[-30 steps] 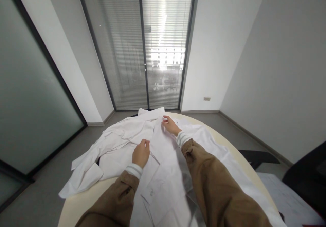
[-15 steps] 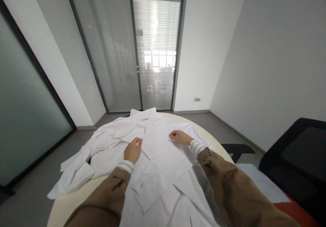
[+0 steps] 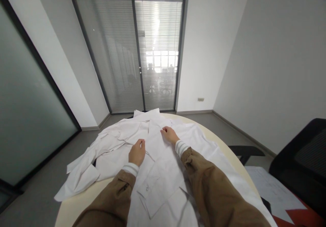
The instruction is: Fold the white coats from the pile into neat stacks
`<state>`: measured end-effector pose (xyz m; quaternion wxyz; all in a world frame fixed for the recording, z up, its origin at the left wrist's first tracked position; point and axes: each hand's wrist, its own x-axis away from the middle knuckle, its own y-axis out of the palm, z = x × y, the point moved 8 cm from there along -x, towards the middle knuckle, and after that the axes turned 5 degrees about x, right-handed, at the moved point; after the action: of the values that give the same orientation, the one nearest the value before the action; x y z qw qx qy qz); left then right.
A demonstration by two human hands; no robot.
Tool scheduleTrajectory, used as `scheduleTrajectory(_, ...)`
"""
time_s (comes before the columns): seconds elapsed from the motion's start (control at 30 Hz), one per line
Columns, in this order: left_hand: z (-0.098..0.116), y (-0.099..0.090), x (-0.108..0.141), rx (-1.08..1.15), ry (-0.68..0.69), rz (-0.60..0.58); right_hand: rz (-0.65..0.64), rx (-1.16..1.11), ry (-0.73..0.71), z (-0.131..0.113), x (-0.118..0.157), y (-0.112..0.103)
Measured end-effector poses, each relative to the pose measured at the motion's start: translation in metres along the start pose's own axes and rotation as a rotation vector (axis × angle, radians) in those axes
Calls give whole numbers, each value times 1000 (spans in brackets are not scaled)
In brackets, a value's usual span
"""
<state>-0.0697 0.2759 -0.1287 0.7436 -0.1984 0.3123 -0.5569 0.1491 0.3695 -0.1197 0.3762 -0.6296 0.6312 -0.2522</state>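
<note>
White cloth garments [image 3: 114, 135] lie spread and overlapping across a round cream table [image 3: 76, 200]. A long folded white panel [image 3: 163, 172] runs down the middle, with a cuff-like piece and a button near the front. My left hand [image 3: 137, 152] is closed in a pinch at the panel's left edge; what its fingers hold is too small to make out. On the panel's right edge my right hand [image 3: 169, 134] also pinches, and the fabric appears to be between its fingertips. More white fabric [image 3: 203, 145] lies flat to the right of it.
A black mesh chair [image 3: 303, 155] stands at the right, its armrest near the table edge. Beside it lie white sheets [image 3: 272, 186] over something red [image 3: 303, 216]. A glazed door with blinds [image 3: 124, 54] stands beyond the table.
My right hand has moved left, and the panel's right side has come inward with it, baring more white fabric on the right. My left hand has barely moved on the cloth.
</note>
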Motion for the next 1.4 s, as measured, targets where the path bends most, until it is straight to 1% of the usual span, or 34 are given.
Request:
scheduleTrajectory(0.07,-4,0,-5,35,-7,11,21,-19,-18,-5,0,-2)
scheduleTrajectory(0.13,-7,0,-9,51,-3,11,6,-29,-27,-7,3,-5)
scheduleTrajectory(0.23,-8,0,-11,68,0,4,-22,-25,-24,-1,15,-21)
scheduleTrajectory(0.33,-10,2,-11,76,2,-7,-27,36,-4,17,37,-51)
scheduleTrajectory(0.4,-10,3,-11,75,12,-26,-37,113,28,35,55,-72)
scheduleTrajectory(0.47,-7,3,-9,76,20,-51,-26,199,82,59,76,-91)
scheduleTrajectory(0.5,-2,1,-8,69,30,-53,-5,285,130,73,87,-100)
scheduleTrajectory(0.57,16,-9,0,3,107,6,13,415,243,102,109,-112)
scheduleTrajectory(0.63,50,-20,16,-106,274,100,-89,457,327,130,129,-108)
scheduleTrajectory(0.67,70,-20,28,-137,379,109,-148,468,346,141,137,-103)
scheduleTrajectory(0.7,89,-16,41,-130,489,58,-187,476,345,149,143,-99)
scheduleTrajectory(0.73,107,-6,58,-94,612,-63,-212,484,330,154,147,-96)
scheduleTrajectory(0.77,124,7,77,-52,753,-223,-215,490,309,157,149,-95)
scheduleTrajectory(0.8,136,20,99,-34,888,-378,-205,490,285,157,150,-95)
scheduleTrajectory(0.83,143,32,119,-34,1001,-512,-190,482,257,155,150,-98)
scheduleTrajectory(0.87,146,40,135,-40,1076,-602,-167,470,229,151,149,-102)
scheduleTrajectory(0.93,141,52,150,-66,1117,-686,-91,450,173,138,149,-117)
scheduleTrajectory(1.0,133,59,151,-84,1084,-704,-51,434,125,123,152,-133)
scheduleTrajectory(1.03,130,61,150,-87,1066,-709,-93,415,116,117,155,-137)
scheduleTrajectory(1.07,127,62,149,-83,1053,-717,-191,380,113,113,160,-137)
scheduleTrajectory(1.17,126,62,146,-35,1012,-718,-636,253,128,105,185,-119)
scheduleTrajectory(1.2,127,62,145,-16,997,-717,-752,221,130,103,194,-115)
scheduleTrajectory(1.23,127,62,145,0,984,-715,-834,200,128,102,202,-112)
scheduleTrajectory(1.3,128,62,146,27,981,-712,-910,190,118,100,210,-109)
scheduleTrajectory(1.4,131,60,150,69,1015,-707,-923,220,110,101,211,-112)
